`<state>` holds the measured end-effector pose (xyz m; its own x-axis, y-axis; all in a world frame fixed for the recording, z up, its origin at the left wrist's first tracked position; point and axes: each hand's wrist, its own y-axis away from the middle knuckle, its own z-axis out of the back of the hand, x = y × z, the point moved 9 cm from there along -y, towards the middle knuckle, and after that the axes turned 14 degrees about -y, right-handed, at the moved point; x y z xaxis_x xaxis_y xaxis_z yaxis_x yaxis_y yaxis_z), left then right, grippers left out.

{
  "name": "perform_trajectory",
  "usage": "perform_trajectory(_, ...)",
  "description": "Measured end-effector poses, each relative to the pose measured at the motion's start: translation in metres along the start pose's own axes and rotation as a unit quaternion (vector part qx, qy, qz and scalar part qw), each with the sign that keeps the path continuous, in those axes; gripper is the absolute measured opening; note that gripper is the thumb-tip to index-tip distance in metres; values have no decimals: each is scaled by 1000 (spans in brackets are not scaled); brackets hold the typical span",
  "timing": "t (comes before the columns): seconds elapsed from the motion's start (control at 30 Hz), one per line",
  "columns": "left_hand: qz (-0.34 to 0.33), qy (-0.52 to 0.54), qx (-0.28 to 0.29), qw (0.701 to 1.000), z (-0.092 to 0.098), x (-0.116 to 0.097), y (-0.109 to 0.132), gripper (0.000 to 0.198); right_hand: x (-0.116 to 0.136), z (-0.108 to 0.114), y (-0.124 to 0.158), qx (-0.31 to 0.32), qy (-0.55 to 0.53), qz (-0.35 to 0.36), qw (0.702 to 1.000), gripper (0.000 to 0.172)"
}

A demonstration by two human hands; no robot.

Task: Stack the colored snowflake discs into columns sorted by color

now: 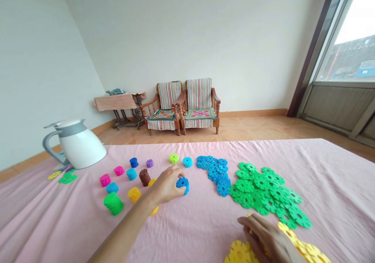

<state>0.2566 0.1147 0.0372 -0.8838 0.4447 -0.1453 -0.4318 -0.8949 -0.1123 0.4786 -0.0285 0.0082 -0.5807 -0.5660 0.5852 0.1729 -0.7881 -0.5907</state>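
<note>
My left hand (168,185) is closed round a short stack of blue discs (183,183) near the middle of the cloth, thumb and fingers on its sides. Low at the right, my right hand (265,237) rests over yellow discs (238,252); its fingers are partly bent and whether they grip a disc is hidden. Loose blue discs (218,171) lie right of the left hand, and a wide pile of green discs (263,188) spreads beyond them. Small stacks stand to the left, among them a green stack (113,203), a brown stack (144,177) and a yellow stack (134,195).
A white jug (80,145) with a grey handle stands at the left on the pink cloth (187,231), beside a few loose discs (68,177). Lime (174,158) and light blue (187,161) stacks sit near the far edge. Two wooden chairs (200,99) are beyond the table.
</note>
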Motion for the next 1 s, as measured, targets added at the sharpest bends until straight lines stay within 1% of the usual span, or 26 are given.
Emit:
perform_trajectory(0.13,5,21,2,1000,5,1,6,45,2,0,0,1,7,13,1000,39)
perform_trajectory(0.23,15,20,-33,999,11,0,16,53,2,0,0,1,6,17,1000,36)
perform_trajectory(0.3,36,10,-80,996,16,-1,26,50,2,1,0,4,6,15,1000,35)
perform_trajectory(0.37,56,2,-121,991,17,-2,40,36,3,3,-1,10,11,14,1000,33)
perform_trajectory(0.43,68,1,-133,989,12,-3,52,22,6,5,-3,18,15,15,1000,32)
perform_trajectory(0.47,72,4,-125,990,6,-2,58,18,9,5,-4,23,16,17,999,31)
perform_trajectory(0.53,81,18,-98,992,-8,0,66,15,14,4,-8,34,15,20,999,29)
perform_trajectory(0.6,97,47,-85,991,-22,5,70,12,21,0,-13,46,14,19,999,27)
perform_trajectory(0.63,107,64,-90,988,-27,8,72,12,23,-4,-16,55,12,17,998,26)
perform_trajectory(0.7,123,98,-115,981,-33,13,75,18,28,-17,-25,86,6,10,996,27)
perform_trajectory(0.8,133,132,-145,971,-37,13,80,30,30,-43,-41,151,-4,-10,988,28)
perform_trajectory(0.87,134,150,-150,968,-37,9,85,33,29,-59,-55,167,-8,-13,986,29)
perform_trajectory(1.0,113,167,-143,969,-33,0,98,29,30,-94,-87,185,-6,27,982,40)
